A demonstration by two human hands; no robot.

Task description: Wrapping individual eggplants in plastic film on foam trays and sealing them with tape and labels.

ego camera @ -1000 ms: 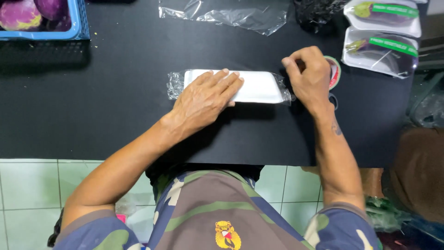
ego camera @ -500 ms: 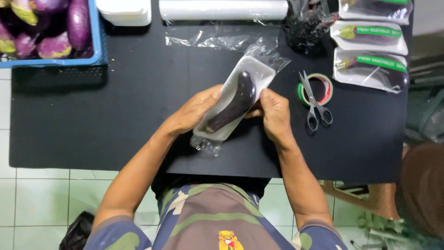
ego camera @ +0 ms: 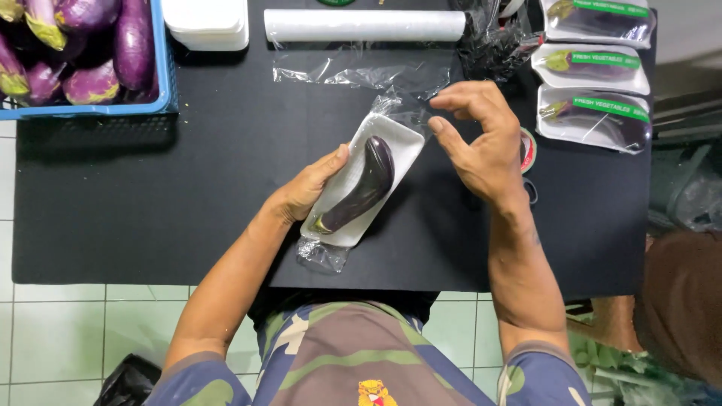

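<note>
A dark purple eggplant [ego camera: 361,186] lies in a white foam tray [ego camera: 398,143] wrapped in clear film, tilted over the black table [ego camera: 188,203]. My left hand [ego camera: 308,188] grips the tray along its left side. My right hand [ego camera: 477,139] hovers just right of the tray's far end, fingers curled and apart, pinching loose clear film [ego camera: 402,105] at that end. A bunch of film [ego camera: 322,254] sticks out at the tray's near end.
A blue crate [ego camera: 162,90] of purple eggplants sits at far left, with a stack of white trays [ego camera: 207,22] and a roll of clear film [ego camera: 365,25] beside it. Three wrapped, labelled eggplant trays [ego camera: 594,113] lie at the far right. A tape roll [ego camera: 528,149] peeks from under my right hand.
A second ago the tray lay flat, bottom up, under both hands. It was turned over and lifted; now my right hand has come off its right side to the far end.
</note>
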